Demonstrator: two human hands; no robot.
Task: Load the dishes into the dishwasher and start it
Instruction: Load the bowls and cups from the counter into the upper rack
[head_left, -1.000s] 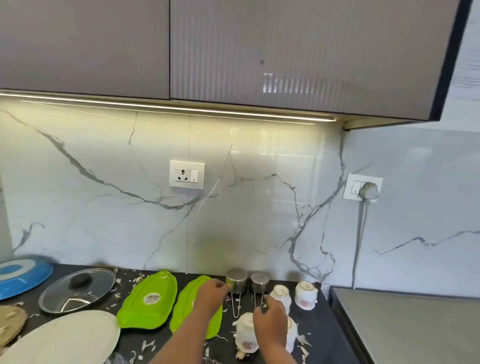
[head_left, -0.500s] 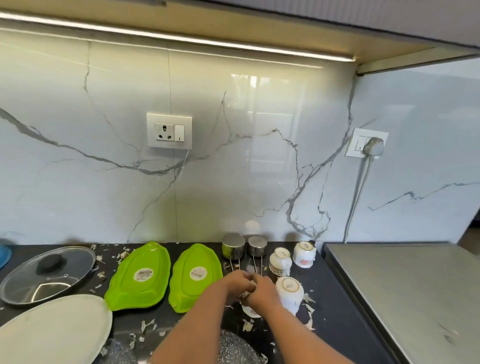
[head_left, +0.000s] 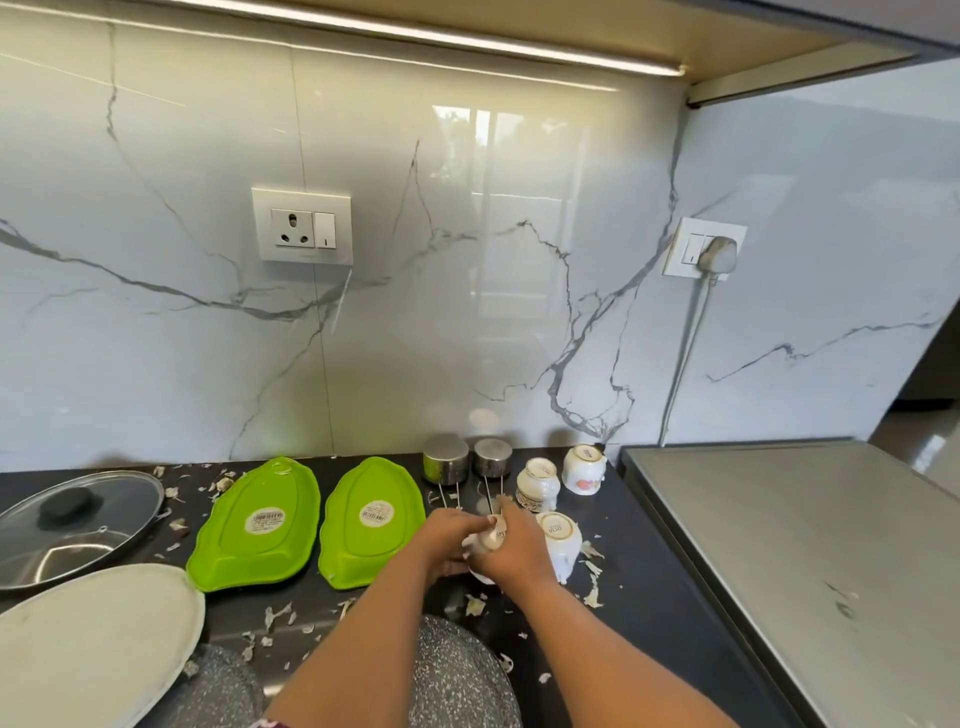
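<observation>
White cup (head_left: 491, 538) is sitting on the black counter (head_left: 639, 613) beside a second upturned cup (head_left: 560, 538); you are curling both your left hand (head_left: 447, 535) and right hand (head_left: 519, 551) around it.

Two lime-green trays (head_left: 258, 521) with white stickers, white cups (head_left: 584, 469) with floral print, a cream plate (head_left: 93, 629), a black counter (head_left: 644, 613), speckled grey pans (head_left: 462, 670), white grey-veined marble wall (head_left: 467, 312)

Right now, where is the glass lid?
Head view: the glass lid lies far left on the counter, behind the white plate, left of the green trays.
</observation>
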